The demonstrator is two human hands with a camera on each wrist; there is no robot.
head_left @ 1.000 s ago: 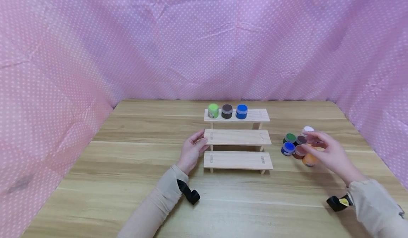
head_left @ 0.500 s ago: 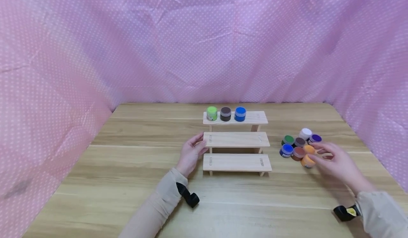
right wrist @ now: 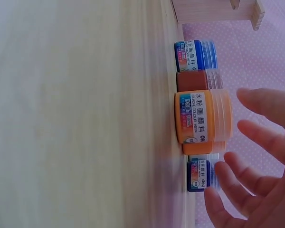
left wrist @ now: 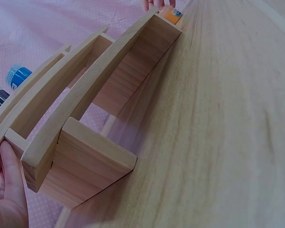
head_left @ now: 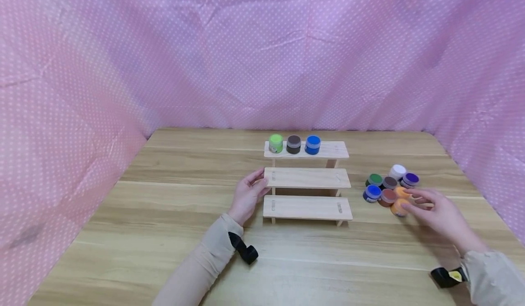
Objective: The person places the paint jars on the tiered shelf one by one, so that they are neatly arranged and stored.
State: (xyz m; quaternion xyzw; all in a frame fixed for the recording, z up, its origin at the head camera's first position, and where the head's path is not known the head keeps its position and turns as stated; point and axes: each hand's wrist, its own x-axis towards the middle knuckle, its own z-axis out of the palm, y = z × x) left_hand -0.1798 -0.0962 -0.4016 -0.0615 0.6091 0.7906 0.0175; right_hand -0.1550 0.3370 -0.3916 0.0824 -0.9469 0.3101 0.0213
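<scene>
Right hand (head_left: 440,215) edged rightward | fingers (right wrist: 267,141) spread by round jars (right wrist: 194,116) | left hand (head_left: 245,197) pinching plank (head_left: 305,177)

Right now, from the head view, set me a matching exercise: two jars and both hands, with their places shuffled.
Column one:
1. Lime-green jar
2. White jar
3. Left hand
4. Right hand

Column two:
A. Fingers spread near the orange jars
B. Left end of the top shelf
C. Touching the middle shelf
D. On the table, rearmost in its group

Pairs: 1-B, 2-D, 3-C, 4-A
</scene>
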